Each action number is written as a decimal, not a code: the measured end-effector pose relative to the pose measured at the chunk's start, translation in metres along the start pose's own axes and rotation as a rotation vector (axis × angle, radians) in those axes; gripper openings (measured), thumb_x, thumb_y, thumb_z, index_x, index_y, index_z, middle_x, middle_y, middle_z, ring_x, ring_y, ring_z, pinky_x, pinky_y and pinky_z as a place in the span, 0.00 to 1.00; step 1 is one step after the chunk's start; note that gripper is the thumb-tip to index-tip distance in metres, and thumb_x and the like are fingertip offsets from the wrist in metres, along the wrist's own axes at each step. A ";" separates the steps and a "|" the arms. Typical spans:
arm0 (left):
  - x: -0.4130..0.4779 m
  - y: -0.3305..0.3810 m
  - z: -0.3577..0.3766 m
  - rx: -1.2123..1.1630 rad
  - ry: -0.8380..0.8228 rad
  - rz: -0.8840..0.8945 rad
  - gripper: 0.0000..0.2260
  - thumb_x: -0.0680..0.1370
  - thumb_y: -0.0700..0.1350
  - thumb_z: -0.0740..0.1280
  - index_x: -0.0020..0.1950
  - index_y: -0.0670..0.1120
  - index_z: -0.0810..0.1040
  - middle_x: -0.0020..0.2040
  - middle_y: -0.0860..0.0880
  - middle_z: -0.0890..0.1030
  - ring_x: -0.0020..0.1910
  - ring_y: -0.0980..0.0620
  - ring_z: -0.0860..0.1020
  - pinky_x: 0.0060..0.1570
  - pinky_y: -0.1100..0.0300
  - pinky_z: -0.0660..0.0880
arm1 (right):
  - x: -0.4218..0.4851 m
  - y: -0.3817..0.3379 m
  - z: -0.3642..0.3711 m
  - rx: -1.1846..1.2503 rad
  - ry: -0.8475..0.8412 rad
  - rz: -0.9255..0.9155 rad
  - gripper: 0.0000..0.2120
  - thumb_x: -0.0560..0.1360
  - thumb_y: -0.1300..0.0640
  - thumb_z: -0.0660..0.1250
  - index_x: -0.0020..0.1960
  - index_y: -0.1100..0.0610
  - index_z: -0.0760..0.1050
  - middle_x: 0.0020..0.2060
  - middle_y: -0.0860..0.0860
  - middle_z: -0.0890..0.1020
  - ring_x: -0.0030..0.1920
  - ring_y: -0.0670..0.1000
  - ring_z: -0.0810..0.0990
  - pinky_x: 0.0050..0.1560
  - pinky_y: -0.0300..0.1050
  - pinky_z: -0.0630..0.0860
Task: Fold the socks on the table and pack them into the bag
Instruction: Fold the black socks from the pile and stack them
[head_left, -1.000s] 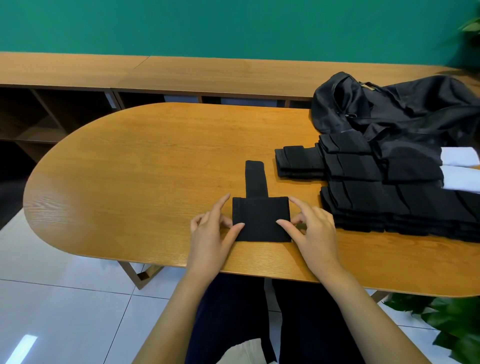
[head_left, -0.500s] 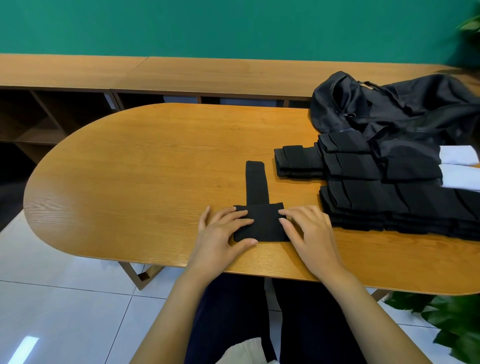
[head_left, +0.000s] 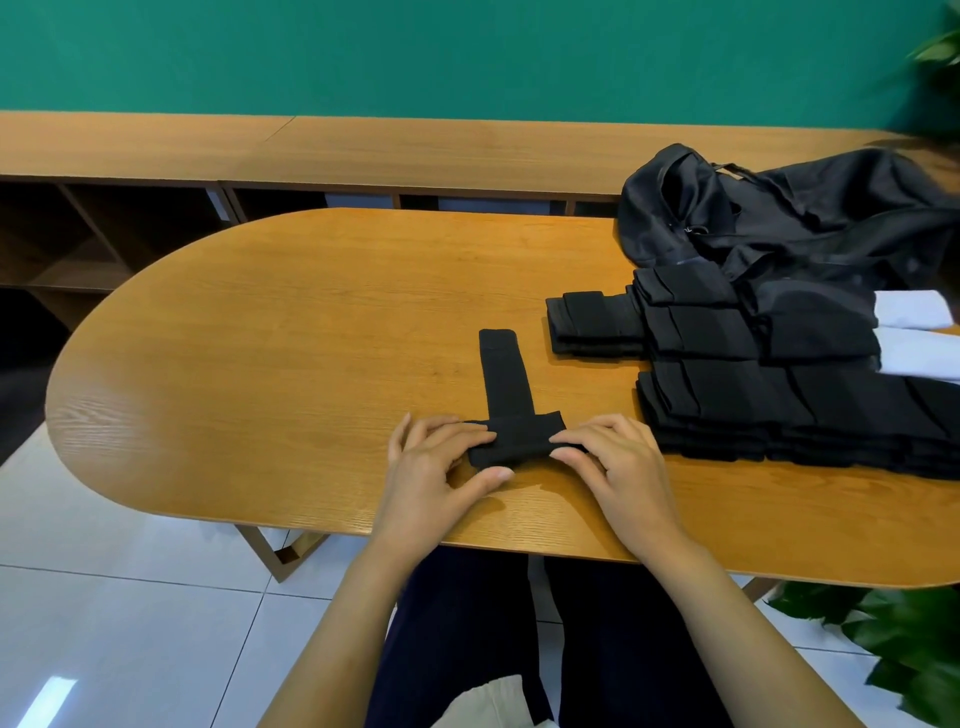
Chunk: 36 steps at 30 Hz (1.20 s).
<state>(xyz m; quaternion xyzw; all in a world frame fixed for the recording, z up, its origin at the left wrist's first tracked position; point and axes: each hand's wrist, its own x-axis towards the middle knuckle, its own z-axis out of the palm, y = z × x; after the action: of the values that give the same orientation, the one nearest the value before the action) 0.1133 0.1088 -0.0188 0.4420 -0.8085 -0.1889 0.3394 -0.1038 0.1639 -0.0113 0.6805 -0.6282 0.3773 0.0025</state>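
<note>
Black sock (head_left: 506, 374), long axis straight away, near fold crosswise, pinched by left hand (head_left: 431, 467), right hand (head_left: 618, 467).

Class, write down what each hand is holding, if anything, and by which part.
Both hold the black sock by its folded near band: the left hand pinches the left end, the right hand the right end.

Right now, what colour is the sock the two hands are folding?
It is a plain black sock, with no pattern visible. The head view, the only one here, shows it best.
</note>
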 end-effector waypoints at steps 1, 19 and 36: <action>0.000 0.000 0.000 0.006 0.005 0.005 0.30 0.72 0.74 0.57 0.62 0.57 0.79 0.60 0.66 0.75 0.66 0.65 0.65 0.73 0.58 0.45 | 0.000 -0.001 0.000 0.004 0.020 0.002 0.16 0.77 0.44 0.59 0.52 0.49 0.82 0.46 0.36 0.73 0.51 0.35 0.65 0.53 0.42 0.64; 0.000 0.001 -0.003 -0.047 0.098 -0.076 0.15 0.79 0.59 0.57 0.45 0.53 0.78 0.44 0.60 0.78 0.53 0.56 0.73 0.65 0.42 0.62 | 0.001 0.000 0.000 0.042 -0.034 0.106 0.23 0.73 0.35 0.60 0.60 0.48 0.79 0.50 0.39 0.76 0.53 0.36 0.67 0.55 0.39 0.63; 0.000 0.002 -0.001 -0.061 0.195 -0.070 0.14 0.76 0.58 0.66 0.51 0.49 0.80 0.46 0.67 0.72 0.51 0.68 0.67 0.62 0.49 0.63 | 0.001 0.001 0.001 0.034 0.018 0.084 0.14 0.78 0.45 0.60 0.50 0.52 0.79 0.43 0.41 0.77 0.46 0.41 0.71 0.49 0.43 0.68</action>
<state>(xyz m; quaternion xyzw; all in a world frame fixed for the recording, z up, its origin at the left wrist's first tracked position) 0.1127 0.1096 -0.0171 0.4759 -0.7496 -0.1813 0.4228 -0.1045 0.1622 -0.0122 0.6499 -0.6497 0.3938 -0.0194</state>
